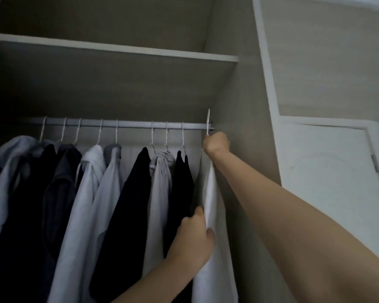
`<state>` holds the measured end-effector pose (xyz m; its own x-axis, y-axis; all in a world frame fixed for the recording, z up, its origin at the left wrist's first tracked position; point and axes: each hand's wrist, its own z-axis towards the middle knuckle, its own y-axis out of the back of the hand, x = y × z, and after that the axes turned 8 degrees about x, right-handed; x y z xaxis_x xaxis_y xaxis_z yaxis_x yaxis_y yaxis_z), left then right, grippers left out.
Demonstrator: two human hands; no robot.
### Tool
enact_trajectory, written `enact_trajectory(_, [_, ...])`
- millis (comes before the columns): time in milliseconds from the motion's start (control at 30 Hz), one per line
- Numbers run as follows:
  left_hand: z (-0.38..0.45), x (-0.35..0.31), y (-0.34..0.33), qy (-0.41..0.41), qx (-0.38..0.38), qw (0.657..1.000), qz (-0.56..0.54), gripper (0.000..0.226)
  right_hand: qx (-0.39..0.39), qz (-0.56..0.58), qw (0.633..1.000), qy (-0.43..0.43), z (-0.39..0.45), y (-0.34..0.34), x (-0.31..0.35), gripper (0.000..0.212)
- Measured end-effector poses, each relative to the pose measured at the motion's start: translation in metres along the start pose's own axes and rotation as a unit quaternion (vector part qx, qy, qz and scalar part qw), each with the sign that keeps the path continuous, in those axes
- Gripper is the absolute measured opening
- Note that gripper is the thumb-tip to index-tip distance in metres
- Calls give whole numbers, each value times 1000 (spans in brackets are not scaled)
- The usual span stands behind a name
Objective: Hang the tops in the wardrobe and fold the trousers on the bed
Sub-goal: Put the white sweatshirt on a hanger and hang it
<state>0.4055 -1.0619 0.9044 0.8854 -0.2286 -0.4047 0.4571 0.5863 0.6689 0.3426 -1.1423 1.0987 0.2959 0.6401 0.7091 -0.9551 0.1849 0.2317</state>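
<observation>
White top (210, 197): hangs at the far right end of the wardrobe rail (129, 124), at about 3 o'clock from the row of tops already hung, close against the wardrobe side wall (239, 149).
Hanger hook (208, 121): thin white wire, standing up across the rail at its right end; I can't tell whether it has seated on the rail yet.
My right grip (216, 142): fist closed round the hanger neck just under the hook, the top's shoulder bunched below my knuckles.
My left grip (195, 235): thumb and fingers pinching the top's front edge lower down, at 6 o'clock from my right hand.
How it handles: I judge it light, soft and limp; it will sag and slip off a thin hanger if tugged.
Where to hold: the stiff hanger neck to steer; the cloth only lightly, to keep it straight.
Neighbour: a black top (182, 182) just beside it at 9 o'clock.
</observation>
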Motion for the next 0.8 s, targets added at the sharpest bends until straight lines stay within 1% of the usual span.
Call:
enact_trajectory(67, [9, 8, 1, 3, -16, 1000, 21, 17, -2, -3, 1000, 0, 17, -8, -5, 32])
enact_trajectory(100, [15, 13, 2, 2, -22, 999, 40, 15, -2, -5, 1000, 1, 25, -14, -7, 32])
enact_trajectory(167, [24, 20, 3, -4, -20, 995, 98, 19, -4, -4, 1000, 2, 38, -24, -10, 32])
enact_trajectory(267, [33, 22, 5, -31, -13, 980, 198, 21, -8, 5, 1000, -1, 54, -36, -15, 32])
enact_trajectory(333, [40, 21, 7, -48, -4, 972, 232, 19, -17, 11, 1000, 4, 64, -43, -15, 32])
enact_trajectory(433, [48, 18, 9, -55, 0, 970, 235, 15, -21, 4, 1000, 16, 74, -47, -15, 32])
enact_trajectory(600, [51, 24, -1, -59, 9, 970, 235, 16, -2, -70, 997, 23, 84, -47, -26, 34])
enact_trajectory(800, [48, 31, -11, -34, 61, 974, 217, 18, 32, -125, 992, 0, 83, -55, -53, 41])
